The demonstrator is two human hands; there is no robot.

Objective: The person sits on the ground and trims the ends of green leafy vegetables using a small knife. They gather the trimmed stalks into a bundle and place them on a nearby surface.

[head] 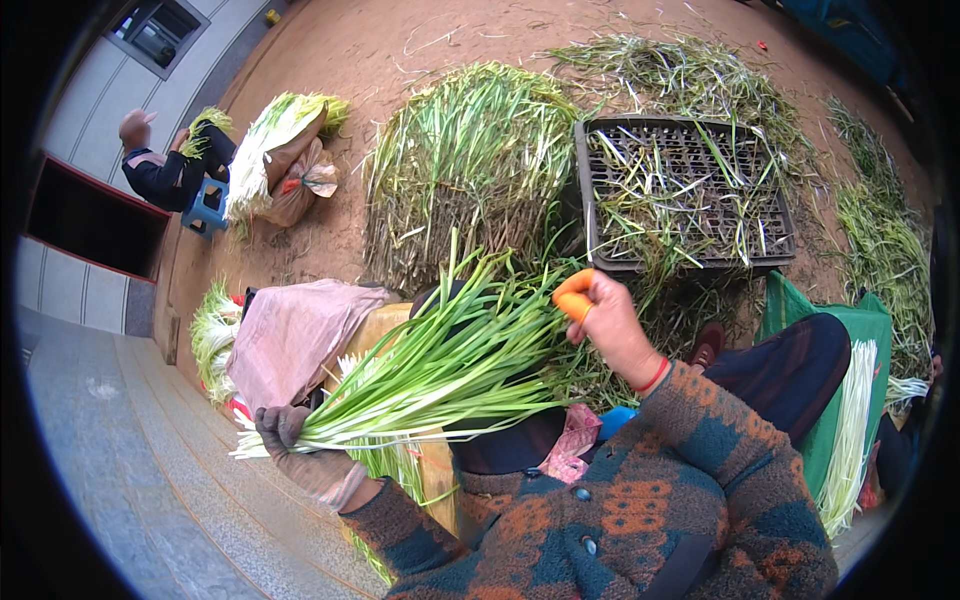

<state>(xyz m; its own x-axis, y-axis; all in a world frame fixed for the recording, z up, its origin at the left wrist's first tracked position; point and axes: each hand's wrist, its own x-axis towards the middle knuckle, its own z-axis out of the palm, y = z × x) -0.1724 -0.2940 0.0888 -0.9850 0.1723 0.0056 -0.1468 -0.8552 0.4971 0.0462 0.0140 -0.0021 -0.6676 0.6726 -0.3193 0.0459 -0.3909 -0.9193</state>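
Note:
My left hand (307,450), in a brownish knit glove, grips the pale stem ends of a bundle of long green leafy stalks, apparently chives or garlic shoots (442,367). The leaves fan out to the right across my lap. At their tips is my right hand (619,326), bare except for orange finger covers, its fingers bent. Whether a leaf is pinched between them cannot be made out. More stalks (390,457) lie below the bundle, beside a yellowish surface (442,487) at my left.
Ahead stands a large heap of stalks (472,165), with a black plastic crate (690,259) of leaf scraps to its right. A pink cloth (300,337) lies left. Pale stalks (847,435) rest on green sheeting (810,315) at right. Another person (169,169) sits far left near wrapped stalks (277,150).

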